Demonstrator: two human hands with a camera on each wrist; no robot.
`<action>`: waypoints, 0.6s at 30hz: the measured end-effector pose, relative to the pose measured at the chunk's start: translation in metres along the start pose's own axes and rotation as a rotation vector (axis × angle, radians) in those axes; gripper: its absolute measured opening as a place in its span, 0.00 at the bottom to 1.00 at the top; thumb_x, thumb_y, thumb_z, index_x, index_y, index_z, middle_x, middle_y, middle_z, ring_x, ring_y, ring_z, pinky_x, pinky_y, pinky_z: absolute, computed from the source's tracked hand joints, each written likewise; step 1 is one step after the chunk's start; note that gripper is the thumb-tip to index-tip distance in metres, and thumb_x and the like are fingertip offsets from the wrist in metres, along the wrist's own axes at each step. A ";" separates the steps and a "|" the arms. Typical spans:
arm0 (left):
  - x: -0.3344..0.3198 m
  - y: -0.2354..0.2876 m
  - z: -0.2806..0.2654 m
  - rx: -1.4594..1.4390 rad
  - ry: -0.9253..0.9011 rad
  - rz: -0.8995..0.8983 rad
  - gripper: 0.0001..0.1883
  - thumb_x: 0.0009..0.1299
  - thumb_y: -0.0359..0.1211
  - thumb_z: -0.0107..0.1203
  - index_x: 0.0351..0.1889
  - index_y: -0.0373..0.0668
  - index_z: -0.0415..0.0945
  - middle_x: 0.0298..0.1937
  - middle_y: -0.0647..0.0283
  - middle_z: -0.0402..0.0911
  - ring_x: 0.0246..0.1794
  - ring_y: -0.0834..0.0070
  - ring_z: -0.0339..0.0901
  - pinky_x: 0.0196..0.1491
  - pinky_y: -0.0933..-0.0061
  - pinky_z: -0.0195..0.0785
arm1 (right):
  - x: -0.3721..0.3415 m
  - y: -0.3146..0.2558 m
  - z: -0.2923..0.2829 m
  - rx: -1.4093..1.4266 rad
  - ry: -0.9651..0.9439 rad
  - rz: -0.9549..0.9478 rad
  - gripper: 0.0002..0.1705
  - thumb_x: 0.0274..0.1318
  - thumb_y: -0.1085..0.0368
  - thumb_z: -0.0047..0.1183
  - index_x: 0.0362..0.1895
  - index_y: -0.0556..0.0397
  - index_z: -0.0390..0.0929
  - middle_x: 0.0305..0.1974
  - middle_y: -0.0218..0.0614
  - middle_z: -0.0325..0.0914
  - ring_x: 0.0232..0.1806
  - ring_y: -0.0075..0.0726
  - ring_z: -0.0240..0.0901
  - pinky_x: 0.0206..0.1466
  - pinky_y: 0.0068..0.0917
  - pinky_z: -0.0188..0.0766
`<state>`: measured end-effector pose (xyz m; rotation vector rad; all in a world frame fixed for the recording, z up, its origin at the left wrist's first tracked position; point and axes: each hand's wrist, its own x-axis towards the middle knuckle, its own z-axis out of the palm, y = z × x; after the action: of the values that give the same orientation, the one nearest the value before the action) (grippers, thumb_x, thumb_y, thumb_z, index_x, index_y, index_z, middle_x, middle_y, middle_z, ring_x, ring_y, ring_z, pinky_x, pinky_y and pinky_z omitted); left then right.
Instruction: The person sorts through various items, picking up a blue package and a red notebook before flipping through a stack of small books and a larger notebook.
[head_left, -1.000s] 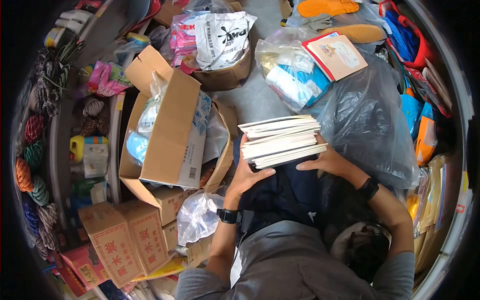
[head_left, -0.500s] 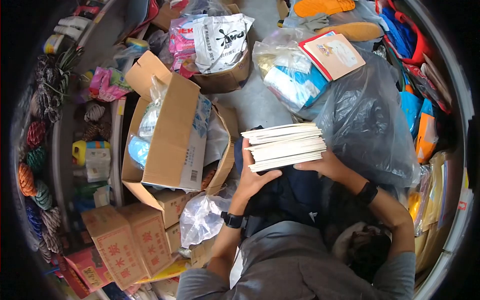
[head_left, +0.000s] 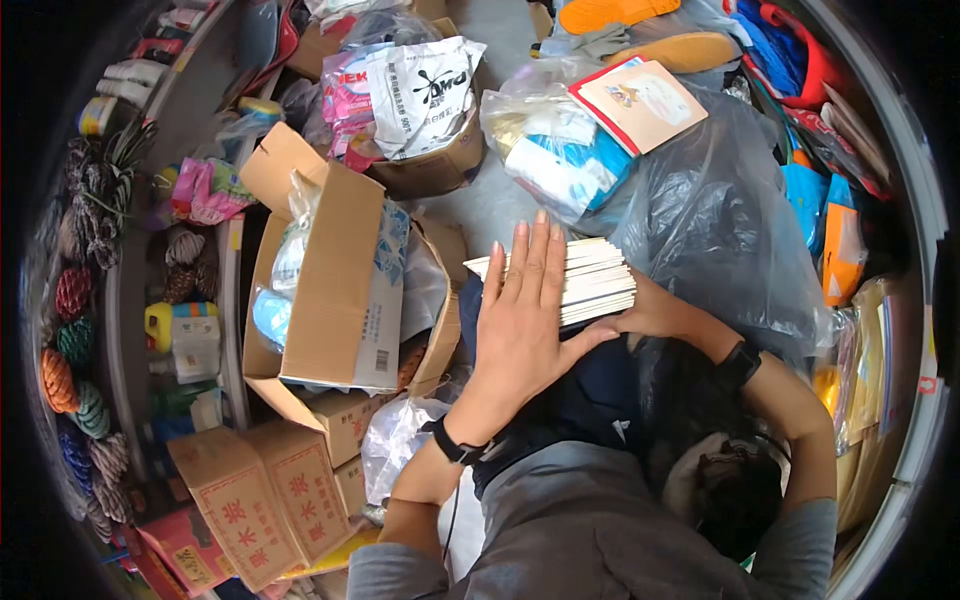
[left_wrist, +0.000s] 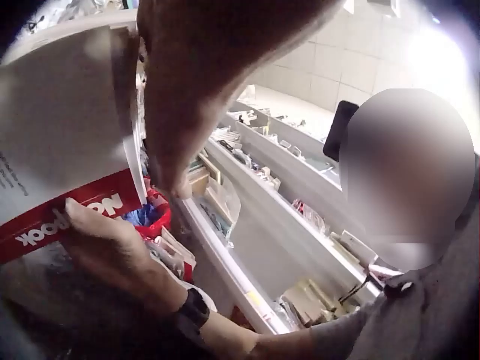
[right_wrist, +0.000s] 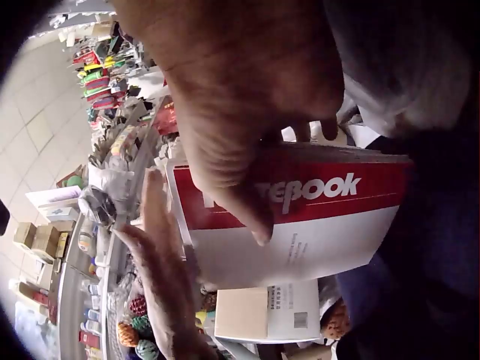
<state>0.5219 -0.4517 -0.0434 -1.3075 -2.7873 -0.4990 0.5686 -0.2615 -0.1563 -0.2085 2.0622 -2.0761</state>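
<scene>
A stack of thin notebooks [head_left: 597, 280] stands on edge over the person's lap, pale page edges up. The left hand [head_left: 525, 315] lies flat across the stack's left part, fingers straight and pointing away from the body. At the right end, the right hand [head_left: 650, 305] grips the stack. In the right wrist view, the right hand [right_wrist: 240, 127] has its thumb over a red and white notebook cover [right_wrist: 300, 225], and the left hand [right_wrist: 161, 262] is upright at the far edge. The left wrist view shows the right hand [left_wrist: 112, 247] against another cover [left_wrist: 67, 135].
An open cardboard box [head_left: 335, 270] stands left of the lap, with printed cartons [head_left: 265, 500] nearer the body. Ahead are a box of detergent bags [head_left: 425, 95] and a plastic bag [head_left: 565, 160] with a notebook [head_left: 640, 105] on it. A dark plastic bag [head_left: 710, 230] lies to the right.
The left hand has moved from the stack's left end onto its top side, fingers now straight. The right hand still grips the right end. The surroundings have shifted slightly left in the head view.
</scene>
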 end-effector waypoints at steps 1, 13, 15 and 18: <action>0.001 0.003 -0.007 -0.003 -0.004 0.008 0.55 0.54 0.60 0.57 0.69 0.34 0.45 0.72 0.47 0.46 0.73 0.52 0.41 0.71 0.50 0.31 | -0.002 -0.004 -0.002 -0.035 -0.025 0.042 0.56 0.38 0.68 0.68 0.68 0.58 0.45 0.61 0.43 0.62 0.61 0.33 0.59 0.64 0.32 0.56; -0.005 -0.026 -0.017 -0.293 0.354 0.030 0.36 0.68 0.53 0.41 0.66 0.36 0.56 0.68 0.52 0.59 0.71 0.55 0.49 0.71 0.55 0.35 | -0.006 -0.008 0.010 -0.056 0.057 -0.079 0.56 0.37 0.65 0.70 0.68 0.54 0.46 0.61 0.42 0.60 0.64 0.35 0.55 0.66 0.33 0.52; -0.010 -0.043 -0.011 -0.609 0.624 -0.233 0.35 0.74 0.55 0.24 0.67 0.37 0.56 0.68 0.54 0.59 0.71 0.60 0.51 0.71 0.59 0.35 | -0.005 -0.012 0.014 -0.044 0.042 -0.088 0.57 0.37 0.65 0.70 0.68 0.55 0.45 0.62 0.42 0.59 0.66 0.36 0.53 0.67 0.34 0.50; -0.016 -0.083 0.023 -1.197 0.611 -0.440 0.37 0.74 0.57 0.22 0.69 0.37 0.52 0.71 0.54 0.52 0.72 0.64 0.46 0.72 0.63 0.32 | -0.003 -0.005 0.015 -0.078 0.060 -0.113 0.58 0.37 0.66 0.70 0.69 0.54 0.44 0.64 0.42 0.56 0.67 0.39 0.50 0.68 0.35 0.48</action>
<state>0.4725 -0.5067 -0.0904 -0.3122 -2.1184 -2.3081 0.5748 -0.2752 -0.1511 -0.2845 2.2171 -2.0918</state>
